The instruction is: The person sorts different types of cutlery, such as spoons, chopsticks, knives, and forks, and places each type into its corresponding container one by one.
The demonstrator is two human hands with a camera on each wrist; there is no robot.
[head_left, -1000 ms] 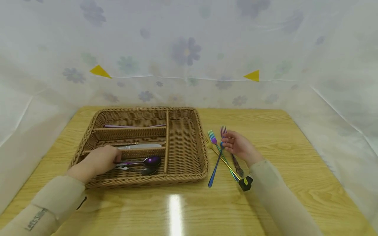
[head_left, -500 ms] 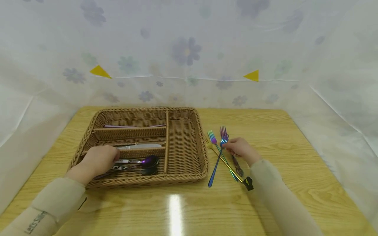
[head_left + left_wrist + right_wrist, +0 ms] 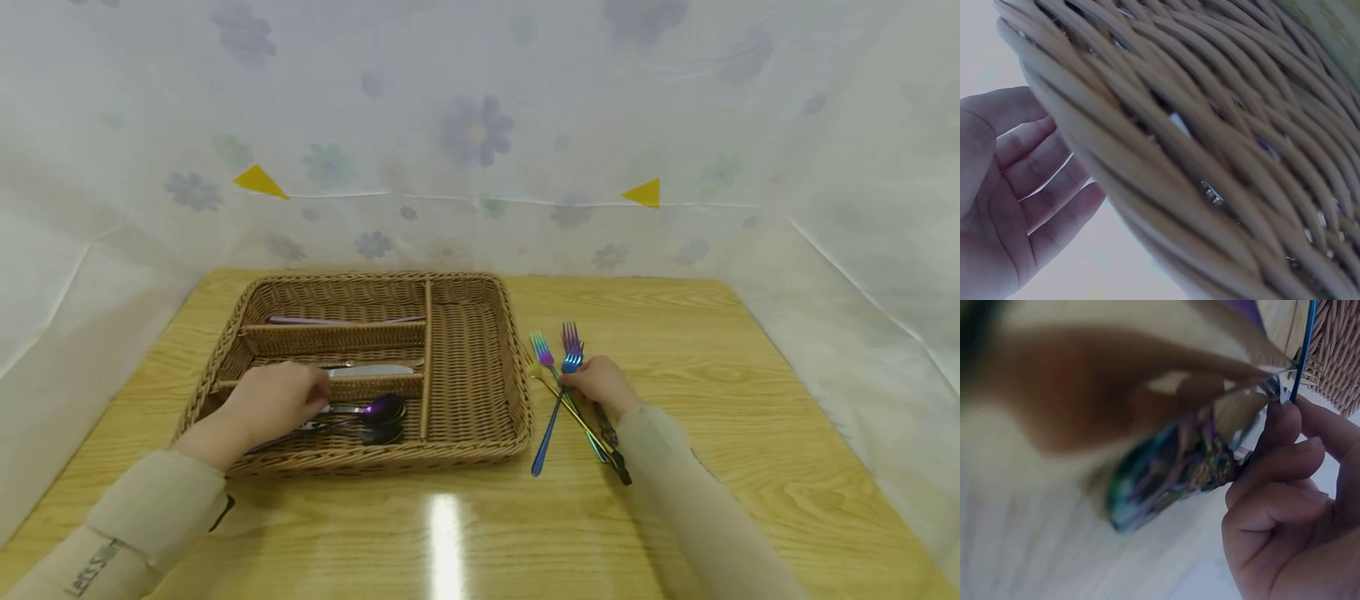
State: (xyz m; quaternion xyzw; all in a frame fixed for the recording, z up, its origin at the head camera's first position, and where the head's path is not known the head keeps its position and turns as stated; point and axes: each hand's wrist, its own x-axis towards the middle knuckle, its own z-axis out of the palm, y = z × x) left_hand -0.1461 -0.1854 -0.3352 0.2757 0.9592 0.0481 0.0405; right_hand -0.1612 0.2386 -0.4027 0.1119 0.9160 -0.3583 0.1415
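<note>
My right hand pinches the neck of a blue fork between thumb and fingers. That fork lies across a rainbow fork, a gold fork and a purple-tined fork. In the right wrist view an ornate handle shows beside the fingers, and the fork's thin blue handle rises above them. My left hand hovers over the front left compartment of a wicker basket, holding nothing. Its fingers are loosely bent in the left wrist view. Spoons lie partly under it.
The basket's middle compartment holds a knife, and its back one a thin purple utensil. Low wicker walls separate the compartments. A floral curtain encloses the wooden table at the back and sides.
The right hand has closed its fingers and now pinches the blue fork. The left hand has let go of the spoons, which settled in the basket, and moved slightly right.
</note>
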